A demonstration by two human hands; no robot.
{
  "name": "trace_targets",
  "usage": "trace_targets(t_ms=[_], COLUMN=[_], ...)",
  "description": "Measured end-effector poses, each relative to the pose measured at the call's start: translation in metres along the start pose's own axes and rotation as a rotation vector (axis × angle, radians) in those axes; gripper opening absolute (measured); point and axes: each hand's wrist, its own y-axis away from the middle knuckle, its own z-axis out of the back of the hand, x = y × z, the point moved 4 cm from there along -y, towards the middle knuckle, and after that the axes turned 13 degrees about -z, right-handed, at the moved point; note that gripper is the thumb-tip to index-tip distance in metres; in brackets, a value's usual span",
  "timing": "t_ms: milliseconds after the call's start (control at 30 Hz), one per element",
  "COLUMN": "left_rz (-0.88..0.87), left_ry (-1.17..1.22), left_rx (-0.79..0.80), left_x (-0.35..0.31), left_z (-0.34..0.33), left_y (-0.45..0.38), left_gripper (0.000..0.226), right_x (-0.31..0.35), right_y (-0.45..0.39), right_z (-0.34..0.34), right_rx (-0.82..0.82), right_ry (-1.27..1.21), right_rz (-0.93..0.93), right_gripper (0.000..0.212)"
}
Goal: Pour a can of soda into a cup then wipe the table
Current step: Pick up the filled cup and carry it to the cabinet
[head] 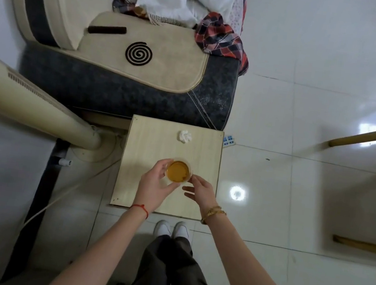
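1. cup (178, 171) sits near the tabletop (149, 137) front, full of amber soda.
2. left hand (152, 185) grips its side; right hand (199, 190) loose, fingertips at the rim.
3. looks like thin plastic, squishy and sloshy, so hold low on the wall.
4. tissue (185, 136) wad waits behind it.

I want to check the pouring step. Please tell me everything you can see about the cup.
The cup is small, round and clear, probably plastic, seen from above. It stands upright on the near half of the table and is filled nearly to the rim with amber liquid. The left hand curls round its left side; the right hand touches its right rim with a fingertip.
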Motion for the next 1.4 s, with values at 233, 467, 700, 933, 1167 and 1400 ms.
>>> trace_targets(t_ms=[233, 467, 700, 933, 1167, 1400], left_rz=[0.030, 0.054, 0.045, 0.047, 0.076, 0.113], left_ry=[0.039, 0.044, 0.031, 0.018, -0.087, -0.299], left_rx=[0.010, 0.003, 0.011, 0.028, 0.065, 0.102], left_x=[0.068, 0.106, 0.121, 0.127, 0.131, 0.083], left_z=[-0.033, -0.049, -0.060, -0.066, -0.064, -0.020], left_y=[-0.024, -0.031, -0.029, -0.024, -0.018, 0.009], left_gripper=[0.061, 0.059, 0.060, 0.058, 0.073, 0.082], right_x=[-0.026, -0.051, -0.063, -0.068, -0.068, -0.038], right_y=[-0.073, -0.115, -0.125, -0.129, -0.123, -0.059], right_z=[0.003, 0.000, 0.001, 0.002, 0.006, 0.033], right_rx=[-0.041, -0.036, -0.034, -0.025, -0.040, -0.200], right_ry=[0.088, 0.096, 0.097, 0.106, 0.187, 0.585], right_rz=[0.001, -0.016, -0.029, -0.047, -0.020, 0.136], right_gripper=[0.031, 0.033, 0.033, 0.032, 0.035, 0.043])
